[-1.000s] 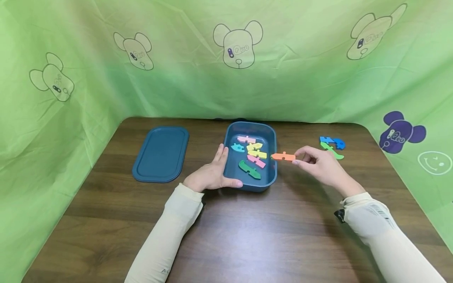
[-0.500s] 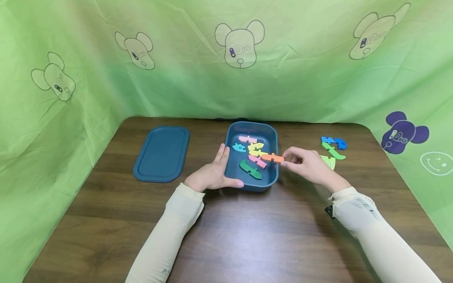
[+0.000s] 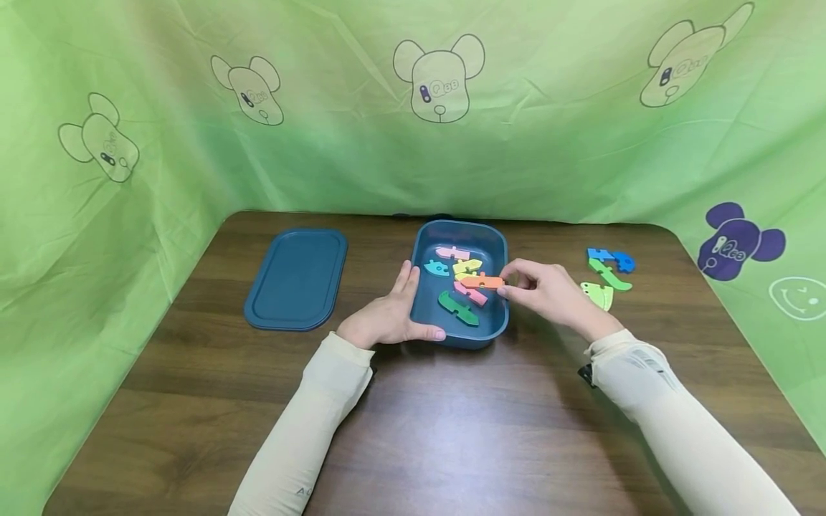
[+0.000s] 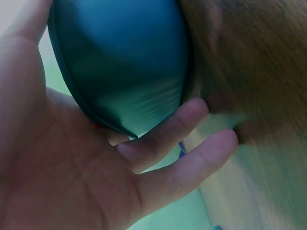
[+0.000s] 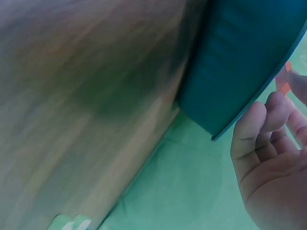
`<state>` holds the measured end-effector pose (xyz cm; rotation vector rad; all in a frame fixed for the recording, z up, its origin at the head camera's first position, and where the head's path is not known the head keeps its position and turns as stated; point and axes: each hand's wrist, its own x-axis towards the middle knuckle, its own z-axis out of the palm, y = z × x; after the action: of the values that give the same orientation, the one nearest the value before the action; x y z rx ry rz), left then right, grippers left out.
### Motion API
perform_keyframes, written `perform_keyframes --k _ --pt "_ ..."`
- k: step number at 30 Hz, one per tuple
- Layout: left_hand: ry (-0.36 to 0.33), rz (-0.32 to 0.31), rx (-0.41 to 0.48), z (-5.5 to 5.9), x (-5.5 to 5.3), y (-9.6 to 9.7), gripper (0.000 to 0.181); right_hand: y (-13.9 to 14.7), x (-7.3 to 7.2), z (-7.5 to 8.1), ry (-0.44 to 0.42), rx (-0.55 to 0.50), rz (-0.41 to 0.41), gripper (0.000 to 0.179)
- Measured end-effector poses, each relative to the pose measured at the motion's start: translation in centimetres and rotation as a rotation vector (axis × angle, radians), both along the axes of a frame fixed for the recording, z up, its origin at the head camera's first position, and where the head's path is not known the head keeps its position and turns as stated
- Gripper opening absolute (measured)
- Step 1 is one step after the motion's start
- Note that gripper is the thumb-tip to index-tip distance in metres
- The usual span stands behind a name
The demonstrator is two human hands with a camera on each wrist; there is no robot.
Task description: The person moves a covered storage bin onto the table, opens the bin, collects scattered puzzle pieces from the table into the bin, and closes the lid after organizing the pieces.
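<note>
A dark blue box stands uncovered on the table. My left hand rests against its left side with straight fingers, the thumb lying across the near rim. Two of those fingers reach down to the tabletop in the left wrist view. Thumb and fingertips of my right hand pinch the blunt end of an orange puzzle piece, just inside the right rim. Its pointed end faces left, over several flat pieces in the box: a teal one, a pale pink one, a pink one, yellow ones and a dark green one.
The box's blue lid lies flat at the left. Blue pieces, a bright green piece and light green pieces lie at the right of the table. A green printed curtain hangs behind.
My right hand has moved left, carrying the orange puzzle piece over the box's right rim to above the other pieces. Light green pieces have come into sight behind it. The left hand stays put.
</note>
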<state>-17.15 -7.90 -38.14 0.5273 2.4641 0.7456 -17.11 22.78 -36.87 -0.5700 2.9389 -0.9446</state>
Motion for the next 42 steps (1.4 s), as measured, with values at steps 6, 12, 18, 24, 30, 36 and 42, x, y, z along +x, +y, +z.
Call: perform_keyframes --k 6,12,18,24,30,36,42 --pt "-0.005 -0.009 0.009 -0.2 -0.1 0.1 0.124 -1.5 -0.8 0.0 0.019 -0.048 0.018 0.018" --pt "-0.012 -0.011 -0.001 -0.1 -0.1 0.3 0.125 -3.2 -1.6 0.3 0.04 -0.115 0.028 0.017" --pt "-0.016 -0.005 -0.002 0.0 -0.1 0.2 0.124 -4.4 -2.9 -0.2 0.036 -0.163 -0.013 0.017" --pt "-0.013 -0.007 0.001 0.0 0.0 0.2 0.124 -5.2 -3.5 -1.6 0.02 -0.153 -0.022 0.018" --pt "-0.005 -0.002 -0.014 0.0 -0.1 0.1 0.124 -6.0 -3.5 -2.1 0.054 -0.007 -0.042 0.019" --pt "-0.002 -0.01 -0.005 -0.1 -0.2 0.0 0.123 -6.5 -3.5 -2.3 0.044 0.1 -0.055 0.022" --pt "0.006 -0.014 -0.004 -0.1 -0.2 -0.1 0.122 -6.7 -3.7 -2.4 0.039 0.136 -0.047 0.024"
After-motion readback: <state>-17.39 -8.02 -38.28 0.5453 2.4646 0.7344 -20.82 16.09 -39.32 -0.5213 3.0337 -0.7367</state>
